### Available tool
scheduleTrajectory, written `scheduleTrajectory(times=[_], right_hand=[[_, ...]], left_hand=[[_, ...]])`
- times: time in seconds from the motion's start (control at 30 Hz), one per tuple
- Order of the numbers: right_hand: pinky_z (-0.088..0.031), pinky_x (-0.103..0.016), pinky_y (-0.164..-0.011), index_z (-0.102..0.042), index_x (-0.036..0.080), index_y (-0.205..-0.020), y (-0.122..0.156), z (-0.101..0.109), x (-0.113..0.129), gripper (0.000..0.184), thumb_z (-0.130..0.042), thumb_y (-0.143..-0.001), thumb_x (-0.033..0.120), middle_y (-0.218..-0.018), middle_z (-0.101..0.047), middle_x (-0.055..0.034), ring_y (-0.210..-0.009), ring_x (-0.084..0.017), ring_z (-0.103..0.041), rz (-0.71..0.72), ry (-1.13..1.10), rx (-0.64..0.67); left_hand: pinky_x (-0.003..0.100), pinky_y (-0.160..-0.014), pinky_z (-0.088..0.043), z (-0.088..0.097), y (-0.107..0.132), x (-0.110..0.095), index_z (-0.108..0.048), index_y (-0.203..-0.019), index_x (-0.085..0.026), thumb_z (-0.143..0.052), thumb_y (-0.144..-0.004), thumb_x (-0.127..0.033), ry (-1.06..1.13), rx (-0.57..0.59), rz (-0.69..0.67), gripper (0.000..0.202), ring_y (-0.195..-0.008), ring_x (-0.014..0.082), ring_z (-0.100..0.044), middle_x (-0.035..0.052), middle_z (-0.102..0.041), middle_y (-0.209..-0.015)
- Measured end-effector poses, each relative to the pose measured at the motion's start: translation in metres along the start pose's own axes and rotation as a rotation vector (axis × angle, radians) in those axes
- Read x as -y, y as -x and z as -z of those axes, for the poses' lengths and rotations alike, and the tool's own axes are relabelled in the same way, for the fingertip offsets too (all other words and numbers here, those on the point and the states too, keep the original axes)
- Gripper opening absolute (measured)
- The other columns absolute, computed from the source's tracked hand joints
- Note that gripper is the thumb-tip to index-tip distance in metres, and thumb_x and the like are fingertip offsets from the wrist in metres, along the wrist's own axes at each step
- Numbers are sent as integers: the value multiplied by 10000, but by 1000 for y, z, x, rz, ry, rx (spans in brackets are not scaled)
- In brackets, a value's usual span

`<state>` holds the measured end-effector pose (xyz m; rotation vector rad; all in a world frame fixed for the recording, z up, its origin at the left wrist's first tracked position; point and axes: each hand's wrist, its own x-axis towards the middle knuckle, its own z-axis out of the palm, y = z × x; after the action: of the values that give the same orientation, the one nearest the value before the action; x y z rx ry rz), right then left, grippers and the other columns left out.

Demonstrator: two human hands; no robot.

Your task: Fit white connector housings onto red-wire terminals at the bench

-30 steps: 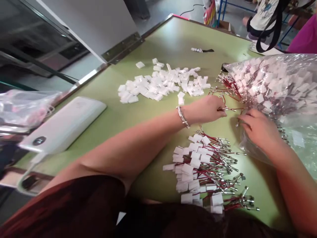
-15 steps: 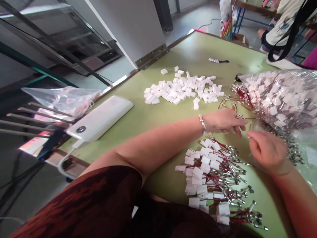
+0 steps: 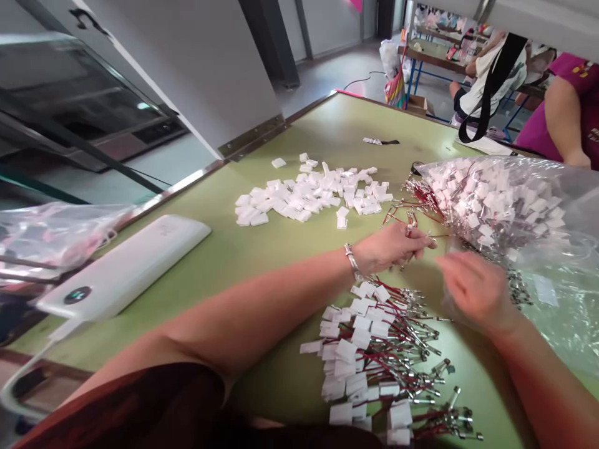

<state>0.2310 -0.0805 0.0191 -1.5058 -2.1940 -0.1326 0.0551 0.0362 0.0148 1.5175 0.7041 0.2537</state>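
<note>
My left hand (image 3: 395,244), with a bracelet at the wrist, is closed in a pinch on a thin wire lead (image 3: 431,237) with a small shiny metal end. Close on its right, my right hand (image 3: 477,290) is bent and smeared by motion, so its grip does not show. Below both hands lies a heap of finished-looking leads with white plastic housings (image 3: 360,340), red wires and glass-and-metal ends (image 3: 423,365). Loose red wire leads (image 3: 397,206) lie just beyond my left hand. Farther off is a pile of loose white plastic pieces (image 3: 299,196).
A clear plastic bag (image 3: 496,199) full of white-ended leads lies at the right. A white power bank (image 3: 131,265) with a cable sits at the table's left edge. A small strip (image 3: 381,142) lies toward the back. Co-workers (image 3: 556,118) sit beyond the table.
The camera view has swung up and to the right, so the table things sit farther left and lower. My hands stay close together; the right hand's fingers have moved and blurred.
</note>
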Motion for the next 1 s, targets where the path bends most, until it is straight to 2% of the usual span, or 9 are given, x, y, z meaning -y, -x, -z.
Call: scheduleTrajectory(times=[0.07, 0.1, 0.17, 0.3, 0.43, 0.57, 0.73, 0.87, 1.0], right_hand=[[-525, -378, -694, -706, 260, -1013, 3, 14, -24, 262, -475, -894, 223, -875, -729, -58, -752, -202, -658, -247, 63, -17], [-504, -363, -619, -710, 266, -980, 5, 20, -36, 253, -478, -885, 236, -798, -723, -43, -659, -196, -643, -351, 79, 55], [-449, -354, -548, -721, 261, -876, 10, 26, -57, 215, -510, -846, 232, -724, -706, -46, -585, -207, -613, -434, 145, 211], [-391, -352, -555, -724, 241, -826, 16, 17, -68, 134, -594, -804, 260, -798, -694, -88, -647, -234, -601, -400, 275, 346], [-378, -318, -571, -718, 225, -847, 15, 1, -58, 164, -559, -842, 263, -865, -674, -80, -686, -200, -592, -384, 313, 370], [-376, -291, -575, -686, 201, -766, 13, 0, -56, 168, -545, -844, 248, -815, -665, -62, -670, -179, -588, -373, 295, 393], [-352, -295, -526, -655, 208, -835, 7, 8, -37, 196, -480, -879, 285, -646, -658, -34, -544, -182, -560, -417, 230, 230], [-423, -266, -579, -635, 211, -892, 0, 3, -6, 183, -477, -902, 302, -710, -675, -20, -598, -152, -592, -303, -88, 18], [-437, -252, -586, -643, 208, -849, -2, -8, 8, 168, -489, -893, 260, -721, -669, -14, -616, -139, -592, -277, -206, -56]], left_hand=[[258, -430, -276, 4, 0, -2, -669, -1007, -117, -445, -929, -373, -128, -46, -31, 349, -436, 63, -307, 20, -573, -683], [259, -443, -306, 6, 0, -3, -672, -1002, -117, -417, -937, -380, -193, -64, -46, 373, -443, 69, -337, 29, -585, -696], [255, -474, -360, 8, 0, -3, -673, -1004, -121, -350, -954, -383, -290, -80, -67, 419, -461, 79, -400, 46, -616, -735], [228, -486, -395, 6, -1, -1, -654, -1028, -124, -304, -965, -372, -330, -64, -121, 433, -451, 76, -443, 39, -621, -693], [207, -437, -360, 4, -2, -1, -647, -954, -133, -412, -926, -362, -317, -92, -68, 329, -413, 72, -423, -14, -532, -548], [195, -467, -360, 2, -2, 0, -667, -814, -127, -528, -861, -334, -346, -102, -116, 253, -478, 70, -458, -16, -542, -554], [212, -562, -403, -2, -1, 6, -700, -790, -135, -536, -864, -333, -444, -100, -263, 267, -585, 83, -501, 0, -625, -649], [230, -691, -453, -7, 1, 9, -715, -875, -155, -520, -884, -310, -480, -56, -343, 249, -725, 105, -583, 28, -710, -831], [242, -718, -469, -8, 2, 9, -717, -907, -153, -514, -895, -290, -489, -53, -334, 245, -751, 113, -608, 40, -723, -863]])
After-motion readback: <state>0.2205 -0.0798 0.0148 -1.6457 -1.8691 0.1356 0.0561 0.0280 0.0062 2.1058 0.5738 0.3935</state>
